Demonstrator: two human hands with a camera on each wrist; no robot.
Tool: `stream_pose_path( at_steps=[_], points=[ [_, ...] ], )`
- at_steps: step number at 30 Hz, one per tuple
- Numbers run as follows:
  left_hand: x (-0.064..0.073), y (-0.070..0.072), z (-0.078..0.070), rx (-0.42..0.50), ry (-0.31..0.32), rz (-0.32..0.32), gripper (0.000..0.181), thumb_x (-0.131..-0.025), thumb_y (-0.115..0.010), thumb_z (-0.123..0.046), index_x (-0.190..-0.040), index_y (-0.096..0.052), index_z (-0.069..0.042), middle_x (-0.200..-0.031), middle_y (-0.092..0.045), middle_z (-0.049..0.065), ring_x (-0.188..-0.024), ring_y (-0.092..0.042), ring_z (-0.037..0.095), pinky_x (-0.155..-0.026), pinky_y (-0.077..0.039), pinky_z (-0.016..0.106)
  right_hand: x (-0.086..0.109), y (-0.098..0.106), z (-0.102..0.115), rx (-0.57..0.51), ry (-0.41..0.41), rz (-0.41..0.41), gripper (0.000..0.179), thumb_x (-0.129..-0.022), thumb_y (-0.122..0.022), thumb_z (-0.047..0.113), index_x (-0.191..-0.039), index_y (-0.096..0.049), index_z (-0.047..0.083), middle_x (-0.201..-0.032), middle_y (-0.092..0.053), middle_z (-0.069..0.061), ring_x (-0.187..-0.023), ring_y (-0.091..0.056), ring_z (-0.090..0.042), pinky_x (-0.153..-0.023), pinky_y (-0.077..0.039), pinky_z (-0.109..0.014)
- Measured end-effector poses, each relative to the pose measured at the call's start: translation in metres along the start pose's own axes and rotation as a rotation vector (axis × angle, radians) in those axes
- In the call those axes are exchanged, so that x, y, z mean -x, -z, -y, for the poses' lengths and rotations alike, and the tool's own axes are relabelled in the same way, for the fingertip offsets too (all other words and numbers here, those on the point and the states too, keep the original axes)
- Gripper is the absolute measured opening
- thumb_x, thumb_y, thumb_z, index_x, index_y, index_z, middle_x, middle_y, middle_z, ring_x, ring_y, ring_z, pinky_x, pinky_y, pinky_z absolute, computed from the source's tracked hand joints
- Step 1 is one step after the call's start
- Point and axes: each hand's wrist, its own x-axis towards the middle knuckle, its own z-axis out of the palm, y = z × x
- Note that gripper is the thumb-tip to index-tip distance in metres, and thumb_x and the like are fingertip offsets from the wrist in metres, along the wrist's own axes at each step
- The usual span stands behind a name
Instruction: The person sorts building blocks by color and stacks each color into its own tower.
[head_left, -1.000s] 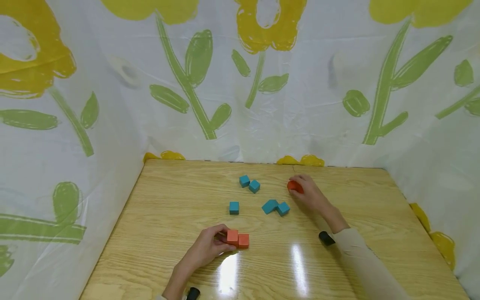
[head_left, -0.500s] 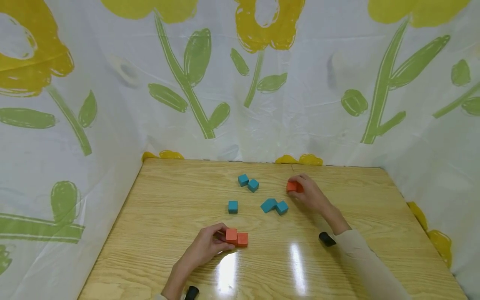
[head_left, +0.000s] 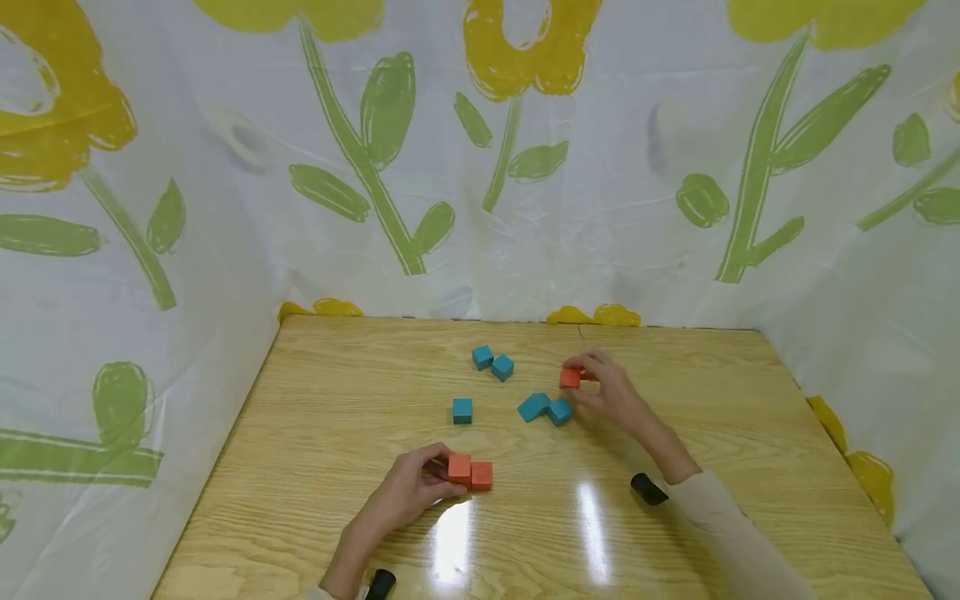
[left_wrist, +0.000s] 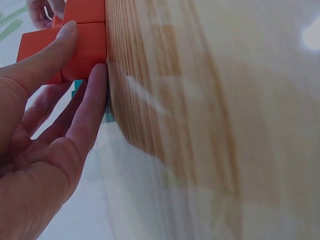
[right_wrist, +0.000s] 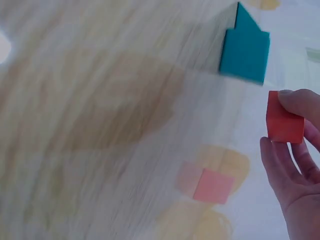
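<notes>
In the head view, my left hand holds red cubes low on the table, left of centre. The left wrist view shows one red cube against the tabletop with another red block on top of it. A further red cube sits right beside them. Thumb and fingers touch the stacked pair. My right hand pinches a single red cube between thumb and fingers, off the table, near a blue wedge-like block and a blue cube.
A blue cube stands alone beyond my left hand. Farther back, two blue cubes sit close together. White flowered cloth encloses the back and sides of the wooden table.
My right hand has shifted slightly left with its red cube, which has turned and shows more clearly. The left hand stays on the red cubes. The head view has shifted slightly.
</notes>
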Motion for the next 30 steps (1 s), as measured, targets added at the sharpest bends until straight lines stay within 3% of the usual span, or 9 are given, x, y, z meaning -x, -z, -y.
stream_pose_path(
  at_steps=[16,26,30],
  points=[
    [0.000,0.001,-0.002,0.013,0.002,-0.001,0.024,-0.088,-0.081,-0.009,-0.109,-0.069,-0.005,-0.110,-0.069,0.010,-0.097,-0.068,0.027,-0.080,-0.059,0.027,0.013,-0.016,0.030,-0.110,0.048,0.026,0.038,-0.082,-0.084,-0.005,-0.116,-0.067,-0.004,-0.111,-0.064,-0.009,-0.097,-0.065,-0.025,-0.080,-0.062,-0.041],
    [0.001,0.001,0.000,0.033,0.000,-0.003,0.025,-0.088,-0.082,-0.010,-0.109,-0.069,-0.006,-0.110,-0.070,0.010,-0.096,-0.068,0.025,-0.079,-0.059,0.026,0.023,-0.031,0.052,-0.182,0.032,0.062,0.039,-0.083,-0.083,-0.005,-0.118,-0.067,-0.004,-0.108,-0.062,-0.008,-0.095,-0.064,-0.023,-0.078,-0.062,-0.048],
    [0.000,0.000,0.001,0.045,0.001,-0.004,0.026,-0.087,-0.083,-0.010,-0.109,-0.069,-0.006,-0.110,-0.070,0.010,-0.096,-0.068,0.025,-0.079,-0.059,0.026,0.025,-0.038,0.059,-0.210,0.056,0.078,0.040,-0.083,-0.083,-0.005,-0.119,-0.067,-0.002,-0.106,-0.062,-0.006,-0.095,-0.063,-0.021,-0.078,-0.062,-0.045]
  ],
)
